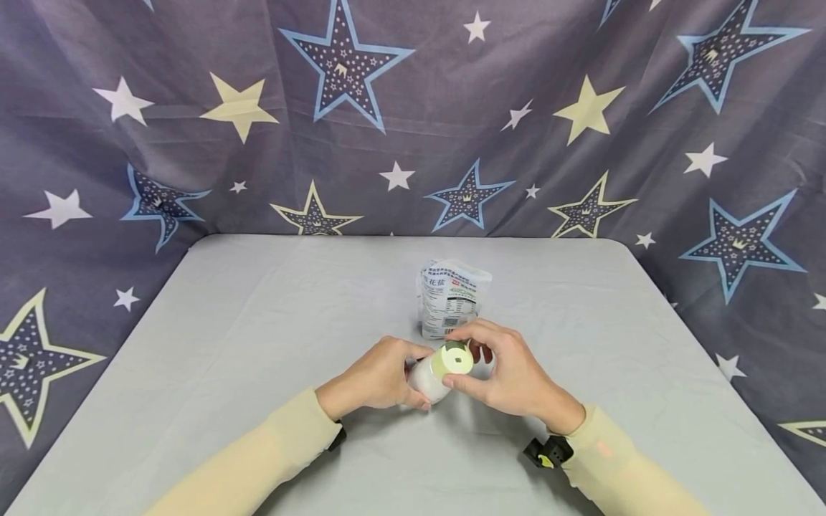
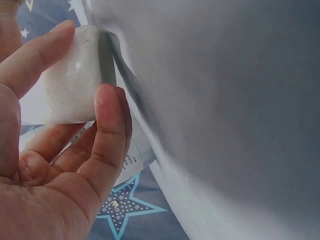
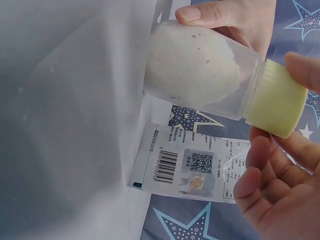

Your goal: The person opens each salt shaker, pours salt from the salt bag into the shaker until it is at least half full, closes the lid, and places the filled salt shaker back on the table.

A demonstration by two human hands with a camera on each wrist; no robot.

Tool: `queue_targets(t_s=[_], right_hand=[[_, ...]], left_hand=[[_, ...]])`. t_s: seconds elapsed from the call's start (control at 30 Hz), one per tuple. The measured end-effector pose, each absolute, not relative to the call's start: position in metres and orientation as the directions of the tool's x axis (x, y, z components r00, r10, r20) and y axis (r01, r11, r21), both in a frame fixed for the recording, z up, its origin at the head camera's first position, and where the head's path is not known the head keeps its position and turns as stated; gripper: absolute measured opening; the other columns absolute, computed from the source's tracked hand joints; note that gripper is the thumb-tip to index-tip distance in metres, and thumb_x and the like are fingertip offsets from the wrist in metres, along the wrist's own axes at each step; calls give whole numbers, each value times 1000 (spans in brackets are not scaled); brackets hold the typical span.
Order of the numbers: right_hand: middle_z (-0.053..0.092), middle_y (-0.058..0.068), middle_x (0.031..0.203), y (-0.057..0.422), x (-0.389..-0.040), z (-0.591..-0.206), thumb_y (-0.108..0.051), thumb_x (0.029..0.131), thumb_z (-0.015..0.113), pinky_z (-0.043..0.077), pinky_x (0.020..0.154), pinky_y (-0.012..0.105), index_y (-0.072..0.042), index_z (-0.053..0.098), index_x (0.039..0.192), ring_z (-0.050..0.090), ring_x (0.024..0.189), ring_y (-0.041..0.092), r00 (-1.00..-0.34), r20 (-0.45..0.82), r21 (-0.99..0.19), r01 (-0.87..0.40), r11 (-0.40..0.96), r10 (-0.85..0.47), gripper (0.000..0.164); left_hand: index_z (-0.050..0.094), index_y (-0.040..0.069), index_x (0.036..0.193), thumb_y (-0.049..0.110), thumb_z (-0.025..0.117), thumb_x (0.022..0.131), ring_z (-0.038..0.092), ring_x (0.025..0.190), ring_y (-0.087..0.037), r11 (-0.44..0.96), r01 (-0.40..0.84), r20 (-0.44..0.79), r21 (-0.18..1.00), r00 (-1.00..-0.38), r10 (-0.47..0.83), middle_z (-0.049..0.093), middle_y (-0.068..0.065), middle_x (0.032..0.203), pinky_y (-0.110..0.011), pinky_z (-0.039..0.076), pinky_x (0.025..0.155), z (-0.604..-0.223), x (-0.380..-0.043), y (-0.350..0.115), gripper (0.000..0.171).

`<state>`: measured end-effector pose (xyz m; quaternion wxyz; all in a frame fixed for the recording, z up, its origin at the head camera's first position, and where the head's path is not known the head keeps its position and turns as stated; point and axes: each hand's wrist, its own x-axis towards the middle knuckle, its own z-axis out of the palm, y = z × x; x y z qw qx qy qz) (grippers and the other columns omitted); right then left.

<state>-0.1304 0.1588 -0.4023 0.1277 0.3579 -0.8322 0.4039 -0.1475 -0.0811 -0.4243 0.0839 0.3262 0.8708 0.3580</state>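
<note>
A clear jar (image 3: 195, 65) with white granules inside is tilted just above or against the table in the middle of the head view; I cannot tell whether its base touches. Its yellow-green cap (image 3: 277, 100) is on the mouth, facing up and right. My left hand (image 1: 381, 373) grips the jar's body between thumb and fingers. With thumb and fingers, my right hand (image 1: 510, 369) pinches the cap's rim. Just behind both hands stands a white printed salt pouch (image 1: 448, 297). Its barcode and QR code show in the right wrist view.
A pale grey cloth covers the table (image 1: 290, 301). Dark fabric with a star pattern (image 1: 348, 64) hangs behind it and along both sides. A black wrist device (image 1: 548, 451) sits at the right cuff.
</note>
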Motion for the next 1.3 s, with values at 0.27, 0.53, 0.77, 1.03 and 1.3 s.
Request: queue_targets(t_s=[0.27,0.53,0.77,1.03,1.3], right_hand=[[68,-9,97,157,-130,-404,-24,73,94,50,56,37,-13,72,112,58,67,20,-727,502,-585,-684,435,-468,46],[65,-9,89,156,-132,-406,-27,74,94,48,54,34,-13,71,106,56,65,20,-724,520,-573,-689,443,-453,42],[60,-11,83,155,-131,-407,-34,73,94,44,57,26,-18,67,99,56,66,19,-733,522,-566,-680,466,-435,40],[58,-12,78,153,-130,-409,-41,69,96,43,57,25,-21,60,88,55,66,18,-747,535,-569,-664,485,-395,45],[59,-12,80,154,-131,-408,-43,66,97,45,58,26,-21,62,90,56,67,17,-753,525,-567,-657,496,-396,48]], left_hand=[[77,18,117,17,100,63,63,80,-11,530,493,79,690,-779,622,74,8,97,-27,52,71,-425,-147,-82,59],[76,18,118,18,99,64,64,78,-12,534,493,76,687,-779,622,74,6,98,-27,52,70,-425,-148,-82,59],[76,17,118,17,99,64,60,68,-10,530,488,71,694,-779,623,73,7,92,-26,50,62,-424,-147,-82,59],[77,20,116,18,99,63,58,65,-9,531,492,75,690,-778,624,71,8,89,-25,50,60,-424,-147,-81,57],[77,18,117,18,100,62,64,83,-12,542,488,72,684,-785,616,75,5,100,-27,52,73,-424,-147,-80,60]])
